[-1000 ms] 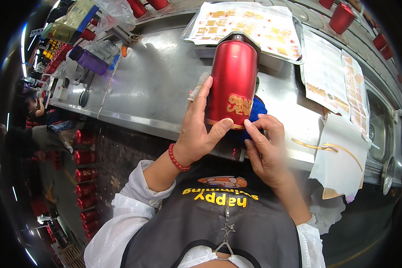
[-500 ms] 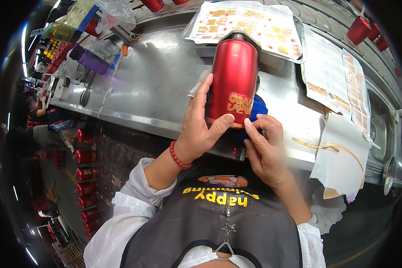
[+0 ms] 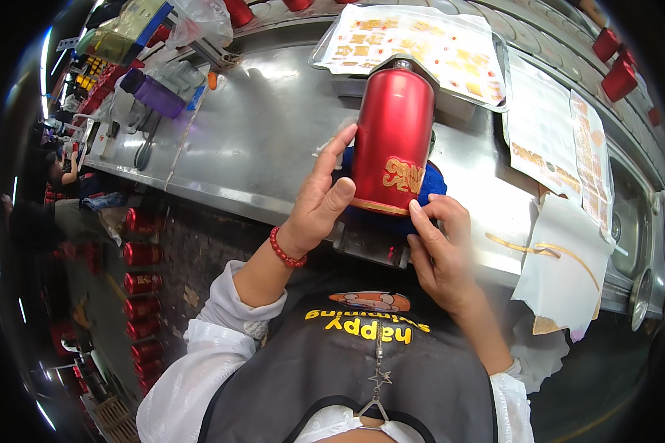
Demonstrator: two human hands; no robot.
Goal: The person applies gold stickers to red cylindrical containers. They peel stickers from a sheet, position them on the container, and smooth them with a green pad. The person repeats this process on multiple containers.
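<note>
While my dark apron (image 3: 288, 391) and white sleeves (image 3: 199, 376) fill the space closest to me, my two hands meet over a red bottle (image 3: 395, 125). My left hand (image 3: 314, 210), a red bead bracelet (image 3: 281, 252) at its wrist, is loosely open along the bottle's left side, fingers extended and thumb apart from them; it does not grip. My right hand (image 3: 447, 251) is half curled, its index fingertip at the bottle's lower right edge; I cannot tell whether it pinches anything.

The bottle lies in front of me, base toward me, neck pointing away, with a gold emblem (image 3: 403, 175) and a thin gold line along its base. Blue cloth (image 3: 434, 183) shows under and beside it.

To the right, white paper (image 3: 561, 273) carries loose gold strips (image 3: 506, 242). Beyond the bottle, on the metal counter (image 3: 266, 125), a tray (image 3: 504, 96) bears gold-printed sheets (image 3: 362, 52). A purple bottle (image 3: 157, 96) lies farther left; more red containers (image 3: 619, 80) stand at the far right. Another person (image 3: 70, 173) is at the far left.
</note>
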